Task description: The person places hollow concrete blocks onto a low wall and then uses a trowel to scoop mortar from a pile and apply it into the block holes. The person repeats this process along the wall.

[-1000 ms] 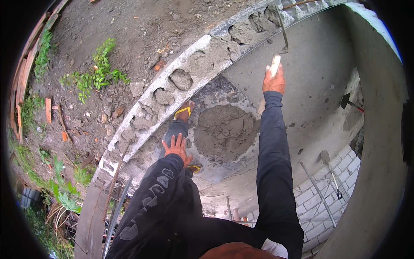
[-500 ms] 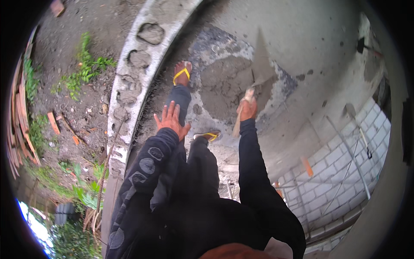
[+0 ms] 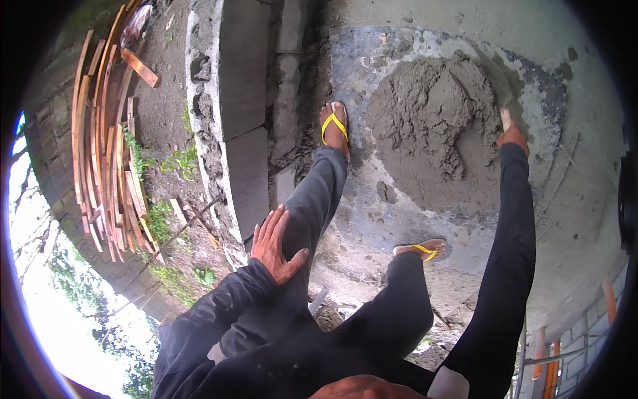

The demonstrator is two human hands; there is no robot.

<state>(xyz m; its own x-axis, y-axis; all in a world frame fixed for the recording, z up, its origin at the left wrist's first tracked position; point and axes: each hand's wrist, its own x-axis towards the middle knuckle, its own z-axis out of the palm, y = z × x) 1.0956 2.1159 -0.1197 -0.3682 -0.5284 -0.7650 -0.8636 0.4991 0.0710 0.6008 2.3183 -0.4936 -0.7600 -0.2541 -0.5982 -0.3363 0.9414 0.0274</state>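
Note:
My right hand is closed round the pale handle of a trowel. Its grey, mortar-smeared blade points away from me along the right side of a heap of wet mortar; the blade's edges blend into the grey around it. Beneath the heap lies a dark, mortar-stained patch on the floor. On my left thigh, near the knee, my left hand lies flat with its fingers stretched out, holding nothing. The left foot stands close to the mortar in a yellow-strapped flip-flop.
To the left runs a low block wall with a rough, mortar-marked edge. Beyond it are bare soil, weeds and a stack of wooden strips. At lower right, orange and grey poles stand by a pale block wall.
My view has shifted, and the mortar heap now appears larger and farther right. My right hand with the trowel is at the heap's right side. My left hand still rests on the leg.

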